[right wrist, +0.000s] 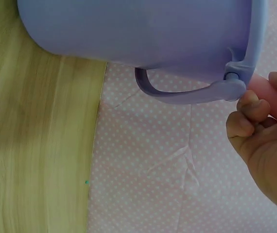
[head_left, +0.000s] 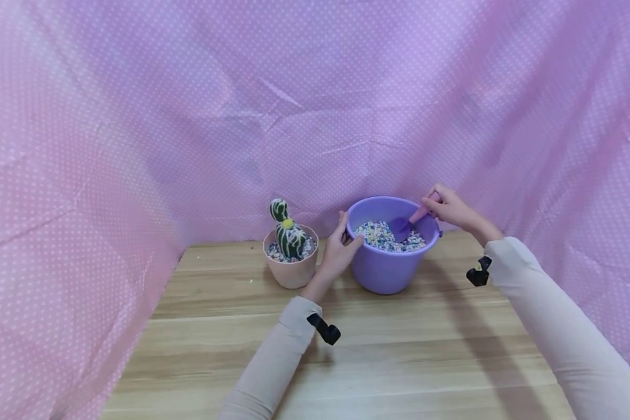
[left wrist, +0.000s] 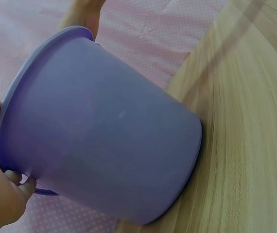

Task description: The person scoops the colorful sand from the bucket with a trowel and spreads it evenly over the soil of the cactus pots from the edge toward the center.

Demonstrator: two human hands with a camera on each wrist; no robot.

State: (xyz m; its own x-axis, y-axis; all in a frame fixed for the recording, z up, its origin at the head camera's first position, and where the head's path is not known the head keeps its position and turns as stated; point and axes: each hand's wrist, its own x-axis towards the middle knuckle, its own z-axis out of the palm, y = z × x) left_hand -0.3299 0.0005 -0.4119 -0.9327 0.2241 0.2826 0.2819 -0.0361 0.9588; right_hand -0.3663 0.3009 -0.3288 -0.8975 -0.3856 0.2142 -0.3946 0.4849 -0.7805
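A purple bucket (head_left: 385,271) stands upright on the wooden table, partly filled with small multicoloured pebbles (head_left: 374,236). My left hand (head_left: 339,252) grips its rim at the left; in the left wrist view the thumb is at the rim and curled fingers (left wrist: 27,187) touch the wall below it. At the right rim, my right hand (head_left: 450,208) holds a toy shovel by its pink handle (head_left: 422,212). The shovel's purple blade (head_left: 399,228) sits down among the pebbles, its tip hidden. In the right wrist view the bucket's handle (right wrist: 187,94) hangs behind the wall.
Left of the bucket, close to my left forearm, is a pale pink pot (head_left: 292,273) with a green cactus (head_left: 291,240) in pebbles. Pink dotted cloth (head_left: 315,116) hangs behind the table (head_left: 399,356) and at both sides. Tiny specks lie on the wood.
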